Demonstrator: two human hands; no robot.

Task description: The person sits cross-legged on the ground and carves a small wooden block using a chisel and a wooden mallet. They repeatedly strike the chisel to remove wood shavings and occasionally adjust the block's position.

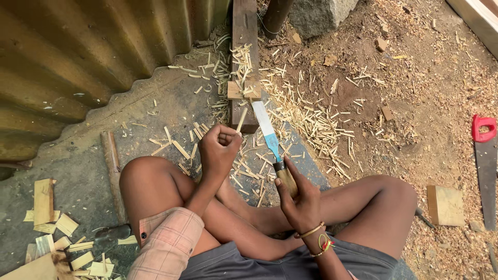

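I sit cross-legged on the ground. My left hand (219, 150) pinches a thin pale wooden stick (241, 119) that stands upright on the dark wooden beam (245, 31) in front of me. My right hand (300, 199) grips the wooden handle of a knife (267, 129); its blue-and-white blade points away from me, just right of the stick. A small pale wood block (243, 91) lies on the beam behind the stick, with cut sticks on it.
Several split wood slivers (311, 119) litter the ground around the beam. Corrugated metal sheet (78, 57) stands left. A red-handled saw (485, 155) and a wood block (445, 205) lie right. Wood offcuts (49, 218) and a hammer (111, 232) lie at lower left.
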